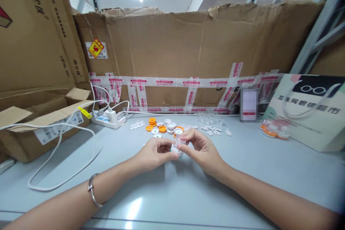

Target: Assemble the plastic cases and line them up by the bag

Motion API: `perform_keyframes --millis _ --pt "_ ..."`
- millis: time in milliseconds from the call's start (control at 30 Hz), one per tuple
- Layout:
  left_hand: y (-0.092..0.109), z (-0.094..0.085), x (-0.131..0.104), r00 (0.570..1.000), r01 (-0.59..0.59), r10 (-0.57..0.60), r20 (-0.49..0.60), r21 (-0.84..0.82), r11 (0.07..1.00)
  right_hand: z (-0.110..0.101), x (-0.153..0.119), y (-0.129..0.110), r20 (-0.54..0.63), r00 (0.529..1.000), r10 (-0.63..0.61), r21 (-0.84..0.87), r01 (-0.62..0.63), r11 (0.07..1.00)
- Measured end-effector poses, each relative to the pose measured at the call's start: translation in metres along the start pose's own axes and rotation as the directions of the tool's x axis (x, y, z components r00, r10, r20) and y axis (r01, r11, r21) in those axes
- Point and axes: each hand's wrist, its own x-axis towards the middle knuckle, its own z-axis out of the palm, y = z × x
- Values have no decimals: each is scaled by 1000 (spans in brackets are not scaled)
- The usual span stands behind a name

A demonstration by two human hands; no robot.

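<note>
Just above the table, my left hand [155, 153] grips a small round white plastic piece [176, 150] with a teal edge low on it. From the right, my right hand [201, 150] pinches a clear plastic part [180, 143] at the top of that piece; whether the two are joined I cannot tell. Behind my hands lie orange rings [162, 129] and white rings [171, 126], some stacked. Small flat white pieces with holes [212, 130] are spread to the right of them, and more white pieces [137, 124] lie to the left.
Clear plastic parts [210, 118] sit near the back edge. A phone-like device [249, 105] leans at the back right, beside a paper bag [304, 115] and assembled orange-and-clear pieces [275, 129]. At left are a power strip [109, 120], a looping white cable [93, 147] and an open carton [40, 125].
</note>
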Motion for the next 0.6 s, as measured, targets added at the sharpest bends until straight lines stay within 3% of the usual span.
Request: perform_keyframes --millis 133,233,367,467,600 --pt "1 1 -1 999 -27 30 -27 76 997 2 -1 0 -27 999 -26 -50 25 998" --pt "3 2 0 999 -13 15 -34 35 999 -1 1 -1 -30 1000 -1 -71 -1 998" --pt "5 0 1 999 -10 7 -36 -69 998 -7 4 -3 95 995 26 -118 -15 993" --pt "7 -2 1 998 -46 41 -55 -86 995 -9 3 -3 197 978 -63 -246 112 963" --pt "4 -2 1 999 -52 50 -16 -112 992 -11 1 -3 206 948 -243 -426 310 850"
